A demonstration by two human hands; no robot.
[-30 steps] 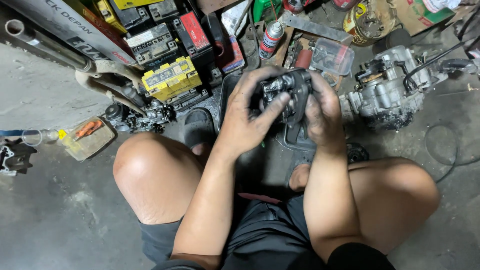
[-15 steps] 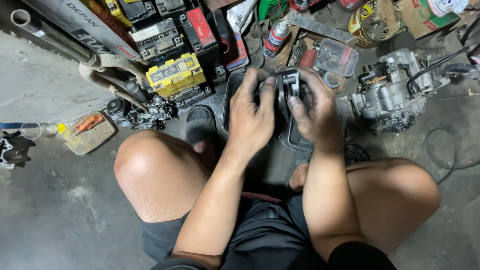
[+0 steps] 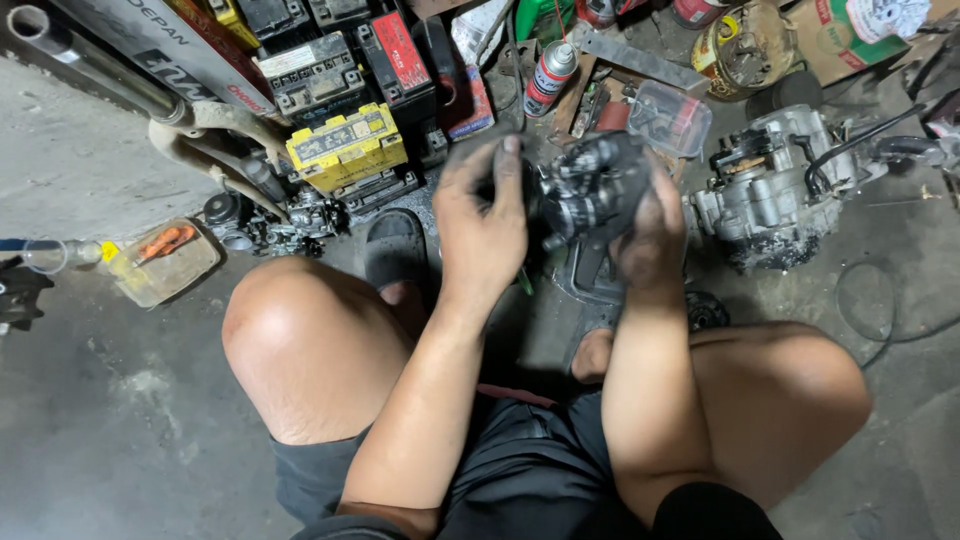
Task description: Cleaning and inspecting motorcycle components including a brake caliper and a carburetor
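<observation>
A motorcycle repair workshop, worked at floor level on stained bare concrete [image 3: 90, 440]. Old batteries [image 3: 345, 148] are heaped at eleven o'clock, a spray can [image 3: 549, 75] stands at twelve, a bare engine block [image 3: 775, 190] sits at two, and a small plastic tub [image 3: 165, 262] lies at nine.

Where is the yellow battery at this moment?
In the head view, the yellow battery sits on the floor at upper left, beyond the person's left knee, left of the left hand, just below a grey battery.
</observation>
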